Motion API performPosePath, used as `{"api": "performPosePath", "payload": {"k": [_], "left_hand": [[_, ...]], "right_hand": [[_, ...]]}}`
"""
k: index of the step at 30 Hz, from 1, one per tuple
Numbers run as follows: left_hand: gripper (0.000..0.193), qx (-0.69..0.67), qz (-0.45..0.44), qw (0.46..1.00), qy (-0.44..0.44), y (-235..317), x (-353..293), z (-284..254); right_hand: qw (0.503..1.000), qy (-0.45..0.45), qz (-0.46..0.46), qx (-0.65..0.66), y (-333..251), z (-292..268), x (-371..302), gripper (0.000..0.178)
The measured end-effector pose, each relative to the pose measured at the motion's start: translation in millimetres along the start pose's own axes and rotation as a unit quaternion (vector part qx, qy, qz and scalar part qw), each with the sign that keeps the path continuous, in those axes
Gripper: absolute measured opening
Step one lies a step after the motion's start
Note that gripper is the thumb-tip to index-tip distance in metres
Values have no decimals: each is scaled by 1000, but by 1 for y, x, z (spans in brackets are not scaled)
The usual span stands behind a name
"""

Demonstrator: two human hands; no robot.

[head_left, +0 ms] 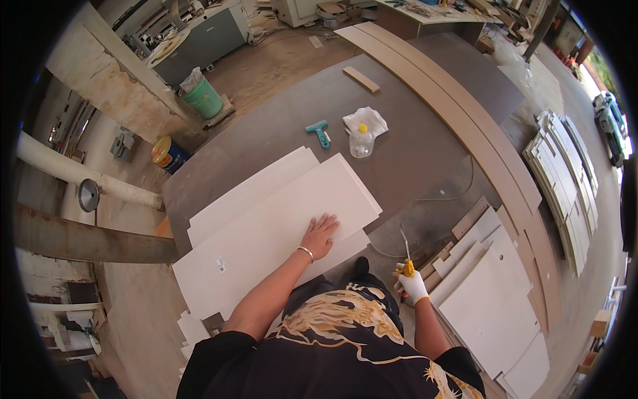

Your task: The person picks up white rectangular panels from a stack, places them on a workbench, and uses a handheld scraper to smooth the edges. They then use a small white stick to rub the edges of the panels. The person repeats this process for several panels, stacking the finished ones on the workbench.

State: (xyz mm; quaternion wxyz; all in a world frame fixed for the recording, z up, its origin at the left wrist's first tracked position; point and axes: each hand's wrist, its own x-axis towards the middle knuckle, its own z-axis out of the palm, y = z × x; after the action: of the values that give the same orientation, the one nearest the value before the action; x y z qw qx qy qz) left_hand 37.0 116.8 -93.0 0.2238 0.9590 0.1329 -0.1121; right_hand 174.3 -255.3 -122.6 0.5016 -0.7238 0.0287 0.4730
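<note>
My left hand (320, 239), bare and with a bracelet at the wrist, lies flat with fingers spread on the top white panel (276, 229). This panel rests on a stack of others, whose edges stick out unevenly. My right hand (415, 287), in a white glove, grips a yellow air blow gun (407, 268) with a thin metal nozzle. The nozzle points away from me, to the right of the stack and apart from it. A thin hose (445, 199) curves across the floor ahead of the gun; where it joins is hidden.
The dark table (259, 136) bears a teal scraper (319, 133), a clear bottle with yellow cap (361, 143), a white cloth (372, 121) and a wood strip (361, 79). More white panels (492, 299) lie at my right. Long brown boards (458, 100) run along the right side.
</note>
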Motion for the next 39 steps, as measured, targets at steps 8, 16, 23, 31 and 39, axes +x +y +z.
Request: {"api": "performPosePath", "payload": {"k": [8,16,23,31,39], "left_hand": [[60,3,-119,986,118,-84,-137,19],[66,117,-180,962,168,-119,-164,31],[73,145,-244,946,156,-112,-147,30],[72,134,-460,859,181,-102,-104,36],[72,70,-566,796,202,-89,-63,19]], "right_hand": [[732,389,-4,559,140,-13,35,39],[780,386,141,471,151,-25,14,21],[864,326,200,329,131,-14,36,27],[828,269,335,359,123,-24,104,38],[856,397,170,283,57,-63,175,40]]}}
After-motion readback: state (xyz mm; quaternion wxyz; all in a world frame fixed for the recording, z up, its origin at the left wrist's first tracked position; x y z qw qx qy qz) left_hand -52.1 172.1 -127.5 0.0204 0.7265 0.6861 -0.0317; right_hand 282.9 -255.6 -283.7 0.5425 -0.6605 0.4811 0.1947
